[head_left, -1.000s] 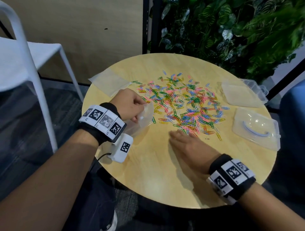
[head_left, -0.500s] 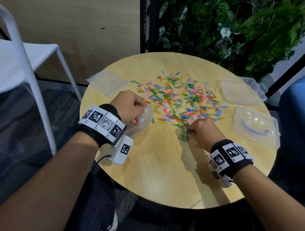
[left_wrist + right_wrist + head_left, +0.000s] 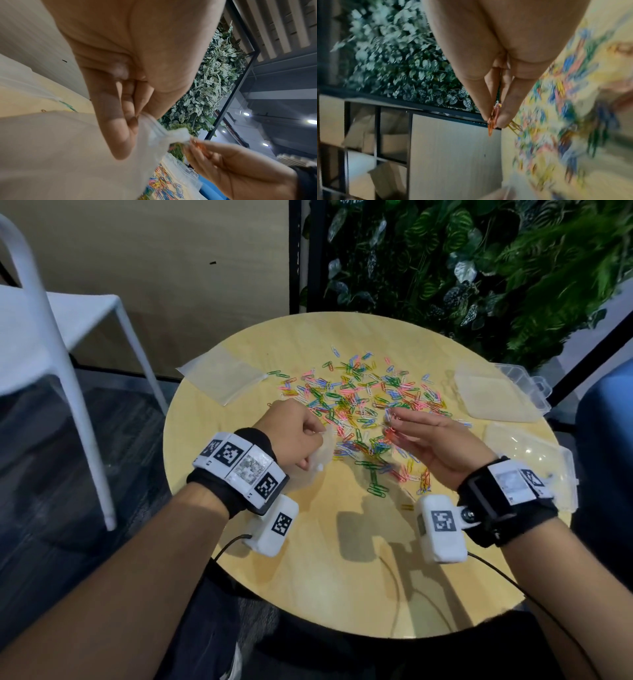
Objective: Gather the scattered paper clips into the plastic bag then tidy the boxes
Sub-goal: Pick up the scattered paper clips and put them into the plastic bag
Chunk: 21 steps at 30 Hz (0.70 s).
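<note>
Many coloured paper clips lie scattered across the middle of the round wooden table. My left hand grips the rim of a clear plastic bag at the pile's near left edge. The left wrist view shows its fingers pinching the bag's zip edge. My right hand hovers above the table just right of the bag and pinches a small bunch of clips, orange ones showing. Two clear plastic boxes sit at the table's right side.
A second flat plastic bag lies at the table's far left. A white chair stands to the left, and a plant wall rises behind the table. Wrist cables hang over the near table edge.
My right hand went from lying flat at the pile's near edge to closing on clips, then rose and moved left toward the bag. The left hand kept hold of the bag.
</note>
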Motion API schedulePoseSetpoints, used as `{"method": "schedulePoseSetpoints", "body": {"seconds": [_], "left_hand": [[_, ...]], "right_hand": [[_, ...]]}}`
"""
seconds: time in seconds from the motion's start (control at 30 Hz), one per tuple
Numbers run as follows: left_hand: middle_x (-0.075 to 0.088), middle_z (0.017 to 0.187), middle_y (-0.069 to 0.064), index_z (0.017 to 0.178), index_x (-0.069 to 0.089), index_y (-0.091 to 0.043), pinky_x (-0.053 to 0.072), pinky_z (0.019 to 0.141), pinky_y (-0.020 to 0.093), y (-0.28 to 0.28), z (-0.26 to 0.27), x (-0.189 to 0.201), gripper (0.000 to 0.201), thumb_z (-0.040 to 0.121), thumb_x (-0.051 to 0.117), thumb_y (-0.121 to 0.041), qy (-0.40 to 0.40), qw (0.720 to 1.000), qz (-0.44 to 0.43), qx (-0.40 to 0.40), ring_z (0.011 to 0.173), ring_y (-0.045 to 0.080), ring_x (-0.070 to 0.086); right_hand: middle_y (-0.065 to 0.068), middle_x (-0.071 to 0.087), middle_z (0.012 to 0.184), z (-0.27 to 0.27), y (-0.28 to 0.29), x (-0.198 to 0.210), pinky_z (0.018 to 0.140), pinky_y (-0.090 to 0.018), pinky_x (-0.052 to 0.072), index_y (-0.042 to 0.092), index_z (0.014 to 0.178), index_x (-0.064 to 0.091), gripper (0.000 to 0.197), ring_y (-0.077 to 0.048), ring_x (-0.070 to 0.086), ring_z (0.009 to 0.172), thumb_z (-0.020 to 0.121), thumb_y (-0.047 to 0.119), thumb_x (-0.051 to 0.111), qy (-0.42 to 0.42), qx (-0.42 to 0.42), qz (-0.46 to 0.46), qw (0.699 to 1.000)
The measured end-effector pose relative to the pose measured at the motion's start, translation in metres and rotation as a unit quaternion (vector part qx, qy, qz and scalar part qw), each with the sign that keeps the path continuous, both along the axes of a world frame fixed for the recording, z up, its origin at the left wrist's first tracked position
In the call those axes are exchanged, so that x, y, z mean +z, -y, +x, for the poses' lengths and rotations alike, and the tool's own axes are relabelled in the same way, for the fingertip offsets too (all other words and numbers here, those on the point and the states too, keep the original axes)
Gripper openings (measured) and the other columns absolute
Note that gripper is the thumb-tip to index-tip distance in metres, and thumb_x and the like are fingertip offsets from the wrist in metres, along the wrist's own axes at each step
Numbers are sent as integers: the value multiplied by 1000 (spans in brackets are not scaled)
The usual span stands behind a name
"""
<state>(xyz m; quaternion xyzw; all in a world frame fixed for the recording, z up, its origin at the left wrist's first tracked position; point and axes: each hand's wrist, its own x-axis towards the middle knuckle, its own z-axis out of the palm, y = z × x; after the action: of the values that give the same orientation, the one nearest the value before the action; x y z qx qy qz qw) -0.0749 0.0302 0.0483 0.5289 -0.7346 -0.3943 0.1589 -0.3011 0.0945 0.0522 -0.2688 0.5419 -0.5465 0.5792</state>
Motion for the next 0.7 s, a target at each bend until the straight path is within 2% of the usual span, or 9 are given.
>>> {"method": "schedulePoseSetpoints", "body": {"seconds": [0.1,0.17,0.3,0.37,0.4,0.47,0.53,0.6,0.7], "left_hand": [[60,71,-8,111,71,-7,59,57,21,-2,-9,-5,24,94,54,-4,-2,1000,-8,-1,53,23,70],[59,66,-10,113,70,-5,60,59,24,-5,-15,-7,25,96,53,-3,-8,1000,-22,-5,52,22,68],[69,72,8,115,71,-2,63,70,37,-4,-22,-11,27,96,51,-2,-36,998,-46,5,66,31,73],[72,76,14,112,72,-4,63,70,38,-4,-24,-14,27,95,50,-1,-37,998,-54,8,64,31,72],[71,74,11,112,72,-5,63,68,36,-4,-24,-15,28,95,50,-1,-35,998,-55,8,59,28,70],[66,70,1,116,71,-6,61,60,26,-5,-25,-17,29,96,50,-2,-33,998,-52,9,53,23,66],[69,81,2,118,69,-7,57,54,18,-6,-25,-16,28,98,51,-3,-45,998,-49,2,58,24,69],[72,98,7,118,70,-9,60,59,22,-8,-26,-16,27,97,53,-5,-48,997,-62,-16,66,26,73],[74,93,11,118,70,-10,60,66,21,-8,-28,-18,25,97,55,-9,-38,996,-68,-37,61,21,74]], "right_hand": [[-10,73,99,22,3,2,84,-23,57,0,112,65,28,-18,72,89,85,-5,61,85,31,6,996],[-9,75,92,35,4,0,82,-23,57,0,110,64,25,-16,73,84,87,-6,58,117,52,16,992],[-8,74,85,52,6,-10,74,-21,59,-3,111,63,23,-13,73,74,89,-6,56,114,65,38,991],[-12,72,90,56,7,-14,70,-21,60,-6,114,61,25,-14,72,72,89,-6,56,91,60,41,993],[-15,70,92,56,8,-17,71,-22,60,-8,116,59,27,-15,71,72,89,-5,57,71,54,42,995],[-19,68,94,55,10,-20,73,-23,59,-11,114,59,26,-20,69,75,88,-6,59,8,41,42,998],[-22,67,93,57,12,-22,73,-25,60,-10,103,63,16,-24,67,77,88,-7,58,-71,40,40,996],[-21,65,85,60,11,-23,75,-27,58,-7,88,65,11,-24,62,73,89,-8,54,-125,59,36,990],[-12,59,70,66,8,-23,65,-21,53,-2,81,63,19,-17,55,62,86,-14,50,-139,84,32,986]]}}
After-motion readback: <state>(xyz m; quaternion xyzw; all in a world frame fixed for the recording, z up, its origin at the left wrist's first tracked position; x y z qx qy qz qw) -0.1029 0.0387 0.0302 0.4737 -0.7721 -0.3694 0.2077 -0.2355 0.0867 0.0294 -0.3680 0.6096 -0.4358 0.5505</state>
